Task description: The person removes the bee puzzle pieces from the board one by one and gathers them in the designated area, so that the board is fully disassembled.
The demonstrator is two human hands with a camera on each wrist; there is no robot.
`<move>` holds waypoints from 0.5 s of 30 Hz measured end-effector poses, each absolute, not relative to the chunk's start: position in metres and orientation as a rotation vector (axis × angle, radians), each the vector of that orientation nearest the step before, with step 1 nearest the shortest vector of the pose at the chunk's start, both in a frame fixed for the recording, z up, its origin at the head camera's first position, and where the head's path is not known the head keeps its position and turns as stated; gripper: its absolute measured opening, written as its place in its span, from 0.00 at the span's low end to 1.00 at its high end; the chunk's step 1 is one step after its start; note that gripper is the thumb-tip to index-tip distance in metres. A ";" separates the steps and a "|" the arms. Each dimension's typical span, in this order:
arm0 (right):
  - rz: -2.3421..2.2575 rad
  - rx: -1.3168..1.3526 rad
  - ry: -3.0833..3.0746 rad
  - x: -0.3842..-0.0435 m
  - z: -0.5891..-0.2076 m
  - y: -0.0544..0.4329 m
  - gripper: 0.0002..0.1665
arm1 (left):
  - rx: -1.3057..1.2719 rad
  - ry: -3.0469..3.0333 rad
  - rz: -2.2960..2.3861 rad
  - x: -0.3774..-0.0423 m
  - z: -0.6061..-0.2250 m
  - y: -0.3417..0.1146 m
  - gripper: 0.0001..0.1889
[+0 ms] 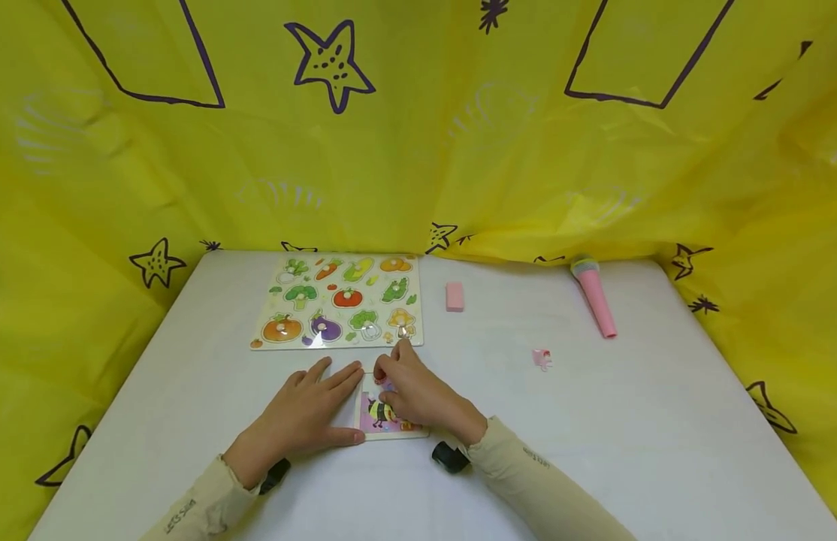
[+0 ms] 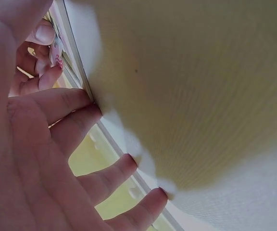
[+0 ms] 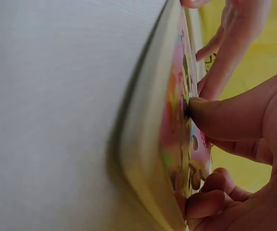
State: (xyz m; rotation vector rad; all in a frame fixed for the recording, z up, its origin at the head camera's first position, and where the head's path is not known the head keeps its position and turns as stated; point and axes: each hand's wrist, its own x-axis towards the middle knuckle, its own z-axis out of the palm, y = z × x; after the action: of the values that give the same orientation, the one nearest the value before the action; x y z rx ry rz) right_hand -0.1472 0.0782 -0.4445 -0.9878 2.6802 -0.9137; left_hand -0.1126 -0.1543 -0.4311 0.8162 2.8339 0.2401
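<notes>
A small framed jigsaw puzzle (image 1: 394, 436) with a bee picture lies on the table between the hands. My left hand (image 1: 306, 409) rests at its left side, fingers fairly straight and spread, with thumb and fingertips at the frame's edge. Over the puzzle's upper right part, my right hand (image 1: 421, 391) pinches a puzzle piece (image 3: 199, 147) between thumb and fingers. In the right wrist view this piece shows pink with dark printed shapes and stands close against the picture. The right hand covers much of the puzzle's right half in the head view.
Behind the hands lies a vegetable knob puzzle board (image 1: 310, 297). A pink block (image 1: 454, 297) sits to its right. Further right are a loose pink puzzle piece (image 1: 542, 359) and a pink toy microphone (image 1: 597, 300). A yellow curtain (image 1: 418, 150) hangs along the table's back and sides.
</notes>
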 end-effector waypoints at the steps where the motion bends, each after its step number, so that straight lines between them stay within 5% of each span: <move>1: -0.916 -0.984 2.684 -0.147 -0.445 0.078 0.10 | 0.818 2.837 0.241 -0.112 -0.431 -0.154 0.51; 15: -0.976 -0.891 2.620 -0.154 -0.443 0.087 0.14 | 0.824 2.835 0.254 -0.111 -0.430 -0.154 0.51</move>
State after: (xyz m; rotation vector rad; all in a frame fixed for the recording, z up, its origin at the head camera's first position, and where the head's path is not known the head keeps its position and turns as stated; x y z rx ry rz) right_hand -0.1537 0.0865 -0.4433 -0.8908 2.6200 -0.9757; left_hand -0.1106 -0.1544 -0.4303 0.8236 2.8348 0.2540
